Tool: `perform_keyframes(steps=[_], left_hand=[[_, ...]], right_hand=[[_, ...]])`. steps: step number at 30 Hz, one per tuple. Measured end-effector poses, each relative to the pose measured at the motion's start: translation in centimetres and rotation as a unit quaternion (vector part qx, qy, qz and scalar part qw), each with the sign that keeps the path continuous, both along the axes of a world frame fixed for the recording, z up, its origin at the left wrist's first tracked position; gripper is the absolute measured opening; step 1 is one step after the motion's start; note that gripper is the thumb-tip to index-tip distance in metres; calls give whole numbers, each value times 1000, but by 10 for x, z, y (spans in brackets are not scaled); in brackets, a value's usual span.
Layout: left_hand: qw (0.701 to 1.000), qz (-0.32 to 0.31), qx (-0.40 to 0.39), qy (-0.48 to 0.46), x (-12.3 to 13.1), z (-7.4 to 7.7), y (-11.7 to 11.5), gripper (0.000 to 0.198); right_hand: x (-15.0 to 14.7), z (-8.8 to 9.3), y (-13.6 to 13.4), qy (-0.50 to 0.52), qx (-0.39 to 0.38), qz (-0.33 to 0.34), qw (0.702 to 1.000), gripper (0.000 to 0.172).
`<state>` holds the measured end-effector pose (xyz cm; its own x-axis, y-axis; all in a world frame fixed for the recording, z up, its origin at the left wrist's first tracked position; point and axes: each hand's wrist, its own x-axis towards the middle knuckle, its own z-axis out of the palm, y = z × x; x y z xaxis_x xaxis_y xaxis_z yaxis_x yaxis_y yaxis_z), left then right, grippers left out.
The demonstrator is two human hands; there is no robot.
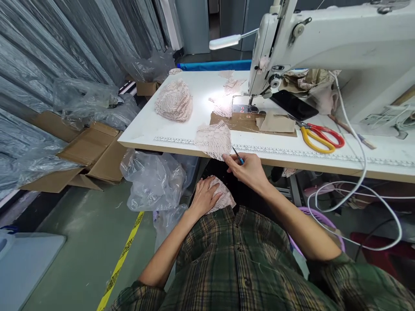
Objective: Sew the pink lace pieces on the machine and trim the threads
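Observation:
My right hand point(248, 170) is at the table's front edge, thumb and forefinger pinching the lower corner of a pale pink lace piece point(213, 139). It also holds a small blue-handled tool point(240, 159) with a thin dark tip; its exact kind I cannot make out. That lace lies partly on the tabletop and hangs over the edge. Down on my lap, my left hand point(203, 196) rests flat with fingers spread on more pink lace point(223, 194). Another lace piece point(223, 107) lies by the needle of a white sewing machine point(266, 56).
A pile of lace point(175, 101) sits on the white table point(139, 131), left. Scissors with red and yellow handles point(319, 137), a black phone point(294, 105) and a brown board point(238, 122) lie near the machine. Cardboard boxes point(90, 151) and plastic bags point(152, 179) are left; a white cable point(363, 172) loops right.

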<state>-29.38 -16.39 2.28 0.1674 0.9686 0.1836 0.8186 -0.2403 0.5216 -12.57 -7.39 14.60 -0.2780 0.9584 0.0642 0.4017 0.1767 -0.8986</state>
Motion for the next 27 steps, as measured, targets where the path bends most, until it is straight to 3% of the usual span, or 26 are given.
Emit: perform_keyframes(steps=[2,4,7,9,12,14,16,18,21,23,27], left_hand=[[994,31,6,-101,2,8,2,35],[957,37,-33,-287,6,19,4,48],[843,-6,-122,-525,10,40,8,84],[765,-32,-173,-619,9,53,11,106],[670,-52,-235,-702,3,69,15,111],[681,-46,-248,-687,-2,75,16,95],[731,-33,-265,-628,-7,79,16,74],[775,-20,-287,-562,-9,81,14,60],[804,5,-299,-514,-10,84,8,48],[814,25,-289,-504,-10,84,5,42],[820,47,-275,-499,-11,83,1,36]], right_hand=[[-4,-4,0,23,2,13,1000,45],[-4,-10,-7,46,33,41,998,42],[4,-18,-31,57,68,125,988,36],[13,-22,-52,60,79,212,972,31],[28,-26,-83,74,92,354,928,19],[37,-28,-96,73,86,426,897,13],[45,-28,-101,57,63,476,875,10],[50,-27,-96,46,27,485,873,10],[50,-25,-76,39,-38,387,921,14],[46,-27,-58,29,-57,291,955,28],[33,-35,-32,-11,-51,203,978,53]])
